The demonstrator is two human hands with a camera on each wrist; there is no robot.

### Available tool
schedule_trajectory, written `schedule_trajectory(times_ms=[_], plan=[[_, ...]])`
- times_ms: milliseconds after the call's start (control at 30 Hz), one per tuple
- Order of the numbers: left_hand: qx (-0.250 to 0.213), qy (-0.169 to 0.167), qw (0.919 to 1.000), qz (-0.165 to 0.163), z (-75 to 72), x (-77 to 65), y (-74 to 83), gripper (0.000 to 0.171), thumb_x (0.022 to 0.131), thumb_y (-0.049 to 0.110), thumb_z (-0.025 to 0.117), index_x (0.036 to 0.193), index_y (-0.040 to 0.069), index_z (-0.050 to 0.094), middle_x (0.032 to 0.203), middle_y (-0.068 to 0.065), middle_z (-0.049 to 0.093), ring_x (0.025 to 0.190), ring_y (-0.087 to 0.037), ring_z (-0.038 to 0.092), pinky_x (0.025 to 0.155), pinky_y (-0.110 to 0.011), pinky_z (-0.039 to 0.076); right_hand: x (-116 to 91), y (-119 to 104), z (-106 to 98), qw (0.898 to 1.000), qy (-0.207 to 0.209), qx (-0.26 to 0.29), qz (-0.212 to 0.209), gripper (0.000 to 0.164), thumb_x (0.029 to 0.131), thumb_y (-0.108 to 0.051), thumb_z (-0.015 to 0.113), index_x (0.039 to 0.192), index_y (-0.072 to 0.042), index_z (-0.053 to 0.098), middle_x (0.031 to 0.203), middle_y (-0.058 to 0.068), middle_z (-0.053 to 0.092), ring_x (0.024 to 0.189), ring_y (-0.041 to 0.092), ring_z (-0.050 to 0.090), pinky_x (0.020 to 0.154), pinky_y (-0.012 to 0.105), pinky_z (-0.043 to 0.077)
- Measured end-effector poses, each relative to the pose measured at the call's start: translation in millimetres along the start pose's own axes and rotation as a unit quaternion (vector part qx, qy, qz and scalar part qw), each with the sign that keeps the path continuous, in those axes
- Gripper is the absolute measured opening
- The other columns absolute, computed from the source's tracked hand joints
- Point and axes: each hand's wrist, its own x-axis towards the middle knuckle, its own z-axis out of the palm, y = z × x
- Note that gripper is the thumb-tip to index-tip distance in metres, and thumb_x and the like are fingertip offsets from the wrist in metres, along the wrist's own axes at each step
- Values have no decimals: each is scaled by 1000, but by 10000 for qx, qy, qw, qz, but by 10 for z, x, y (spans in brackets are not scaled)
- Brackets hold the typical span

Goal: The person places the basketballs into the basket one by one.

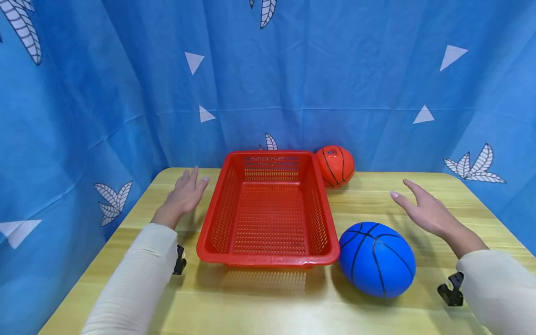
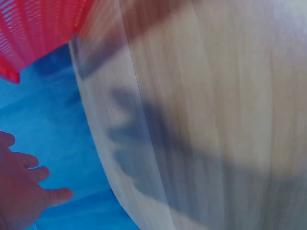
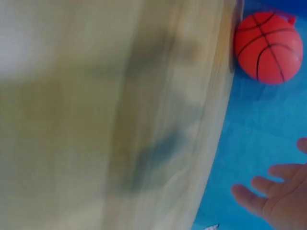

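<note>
A red plastic basket [image 1: 268, 259] with perforated walls stands on the wooden table, nothing inside it. Left of its rim, my left hand [image 1: 183, 195] hovers with fingers extended, apart from the basket; the left wrist view shows that hand [image 2: 24, 187] at the lower left, holding nothing. A blue ball [image 1: 377, 259] with black lines sits at the basket's near right corner. My right hand [image 1: 431, 211] is above the table, beyond and right of the blue ball, fingers spread and touching nothing. Behind the basket's right side rests a smaller orange-red ball [image 1: 335, 166], also black-lined.
The light wooden table [image 1: 268, 311] has rounded far corners. A blue curtain [image 1: 356, 93] with white triangles and leaf prints hangs right behind the table and along its left and right sides. Both hands cast shadows on the wood.
</note>
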Motion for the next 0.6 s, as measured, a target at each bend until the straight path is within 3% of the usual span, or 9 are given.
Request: schedule_trajectory(times_ms=[167, 267, 300, 333, 400, 500, 533, 600], plan=[[-1014, 136, 9946, 200, 28, -90, 8, 76, 95, 61, 11, 151, 13, -9, 157, -17, -10, 143, -40, -6, 113, -60, 3, -228, -63, 49, 9962, -171, 828, -202, 71, 100, -49, 26, 150, -2, 9, 148, 35, 18, 127, 59, 26, 90, 72, 33], [-1958, 171, 9801, 263, 83, -138, 42, 76, 96, 59, 18, 151, 13, -8, 158, -14, -6, 144, -35, -2, 115, -56, 4, -375, -77, 69, 9837, -349, 1716, -403, 66, 102, -43, 24, 150, 0, 9, 147, 36, 18, 127, 59, 25, 88, 68, 41], [-2343, 163, 9718, 233, 112, -154, 54, 76, 97, 58, 21, 151, 13, -7, 158, -15, -2, 142, -38, 14, 115, -56, 10, -422, -79, 84, 9783, -394, 1976, -482, 64, 103, -41, 22, 149, 1, 10, 147, 36, 18, 127, 59, 26, 87, 65, 43], [-2829, 83, 9589, 191, 141, -179, 72, 75, 98, 55, 25, 151, 14, -6, 158, -15, 0, 141, -38, 17, 114, -56, 13, -464, -79, 106, 9737, -434, 2168, -552, 63, 103, -39, 21, 149, 1, 10, 147, 35, 19, 127, 58, 27, 86, 63, 46], [-3781, -132, 9256, 102, 205, -239, 101, 74, 98, 50, 30, 152, 13, -5, 158, -15, 3, 140, -37, 21, 113, -56, 18, -542, -92, 167, 9664, -499, 2439, -639, 60, 103, -37, 20, 149, 0, 11, 147, 34, 22, 127, 56, 28, 83, 58, 50], [-4794, -484, 8763, 21, 301, -329, 143, 71, 99, 43, 35, 152, 12, 0, 156, -17, 14, 133, -35, 34, 108, -49, 33, -621, -106, 263, 9602, -620, 2624, -733, 57, 103, -35, 18, 150, -2, 13, 147, 32, 24, 127, 54, 30, 80, 53, 52], [-5053, -621, 8607, 33, 326, -355, 163, 70, 99, 43, 37, 152, 13, 3, 154, -17, 19, 138, -34, 28, 107, -47, 36, -638, -102, 289, 9583, -655, 2677, -761, 56, 103, -34, 18, 150, -4, 13, 148, 30, 24, 129, 45, 35, 80, 53, 52], [-5342, -777, 8416, 155, 380, -383, 197, 66, 99, 42, 39, 152, 13, 13, 146, -19, 32, 127, -30, 43, 99, -41, 46, -659, -87, 324, 9530, -697, 2824, -850, 54, 103, -32, 17, 151, -7, 13, 149, 27, 23, 129, 25, 42, 80, 52, 51]])
